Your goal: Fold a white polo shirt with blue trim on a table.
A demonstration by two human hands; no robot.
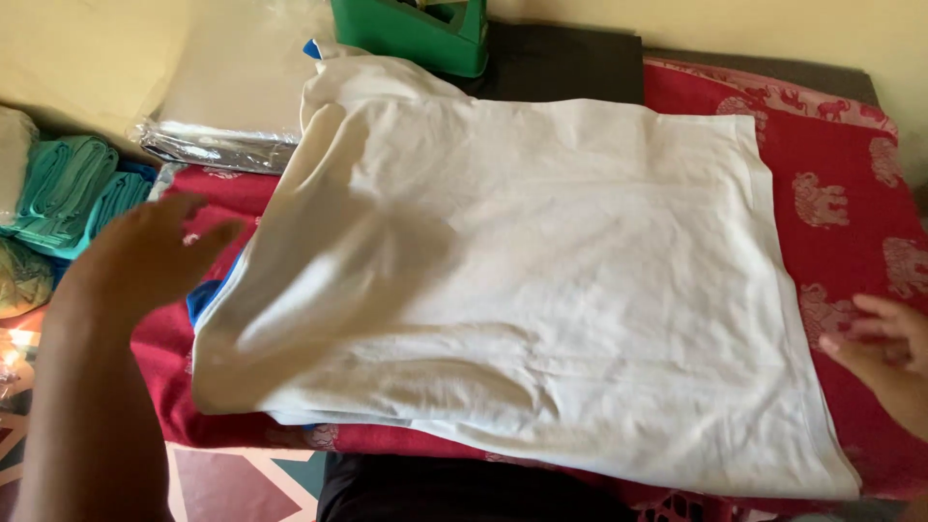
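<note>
The left hand [145,256], fingers spread and holding nothing, hovers at the left of the frame beside the white garment [541,290], which fills the centre, lying flat on the red patterned cloth [841,164]. The right hand [884,353], also open and empty, rests at the lower right edge; smoothing outward from the middle would probably flatten the creases best.

A garment [541,290] lies spread flat across the patterned cloth [851,193], which covers the worktop beneath it. Behind the garment, at the far edge, stands a plastic box [416,29], with a dark mat [570,63] just right of it. Far left, a wrapped packet [227,106] sits beside the garment's upper corner. Folded fabrics [72,193] are stacked at the left edge. The left hand [155,251] hovers by the garment's left side, the right hand [884,348] at its right edge.
</note>
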